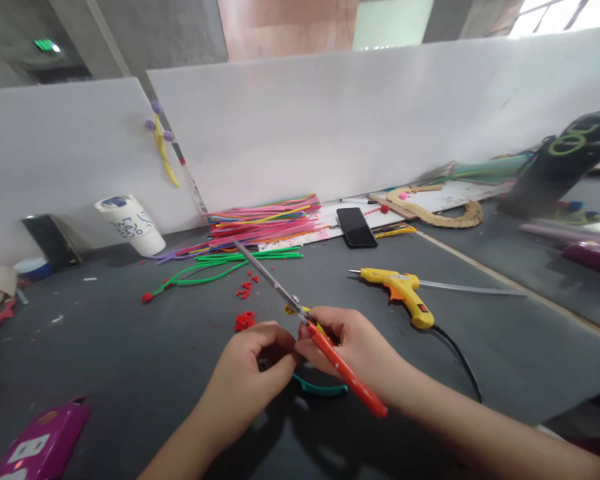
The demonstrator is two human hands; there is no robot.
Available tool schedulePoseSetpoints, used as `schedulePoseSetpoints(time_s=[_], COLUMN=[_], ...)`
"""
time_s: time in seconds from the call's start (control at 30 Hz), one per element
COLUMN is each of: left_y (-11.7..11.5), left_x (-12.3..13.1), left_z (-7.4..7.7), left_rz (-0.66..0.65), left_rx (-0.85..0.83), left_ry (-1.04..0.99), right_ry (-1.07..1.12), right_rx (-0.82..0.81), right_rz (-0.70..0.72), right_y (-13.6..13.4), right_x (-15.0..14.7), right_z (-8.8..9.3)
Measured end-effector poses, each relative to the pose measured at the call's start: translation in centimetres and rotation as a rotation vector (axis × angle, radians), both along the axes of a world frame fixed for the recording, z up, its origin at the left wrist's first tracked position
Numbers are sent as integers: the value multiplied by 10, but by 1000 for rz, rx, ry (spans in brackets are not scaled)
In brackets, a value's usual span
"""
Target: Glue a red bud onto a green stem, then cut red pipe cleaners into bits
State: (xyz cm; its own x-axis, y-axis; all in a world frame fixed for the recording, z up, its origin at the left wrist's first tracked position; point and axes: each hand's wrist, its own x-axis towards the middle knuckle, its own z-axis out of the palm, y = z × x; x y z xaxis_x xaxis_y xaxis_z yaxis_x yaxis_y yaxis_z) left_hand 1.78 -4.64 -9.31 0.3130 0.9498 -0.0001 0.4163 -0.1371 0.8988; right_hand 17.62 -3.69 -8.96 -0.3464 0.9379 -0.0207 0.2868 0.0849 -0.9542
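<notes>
In the head view my right hand (347, 337) is closed around scissors (343, 370) with a red-orange handle, their long metal blades slanting up and to the left. Beside its fingers shows a bit of yellow (291, 309), its kind unclear. Fingertips of my left hand (253, 363) are pinched together against those of the right; whatever they hold is hidden. Under both hands lies a teal curved handle (323, 388), partly covered. Small red pieces (245, 321) lie on the dark table just beyond my left hand.
A yellow glue gun (403, 290) with a black cord lies to the right. Behind are colourful pipe cleaners (265, 223), green stems (215, 272), a phone (357, 228) and a white cup (130, 225). A purple packet (45, 440) is at the lower left. White panels (330, 127) border the back.
</notes>
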Motion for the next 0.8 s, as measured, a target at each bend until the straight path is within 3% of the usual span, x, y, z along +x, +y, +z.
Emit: schedulePoseSetpoints(time_s=[0.2, 0.43, 0.57, 0.8], left_y=[1, 5, 6, 5], left_x=[-1, -4, -8, -8], left_z=[0, -4, -9, -3], left_rz=[-10, -57, -68, -71], left_rx=[-65, -406, -434, -503], left_ry=[-55, -425, -449, -535], right_ry=[37, 171, 231, 231], right_rx=[-33, -171, -202, -207], right_rz=[16, 110, 111, 105], right_y=[-2, -2, -1, -1], right_x=[-1, 2, 2, 2], right_z=[-3, -2, -5, -5])
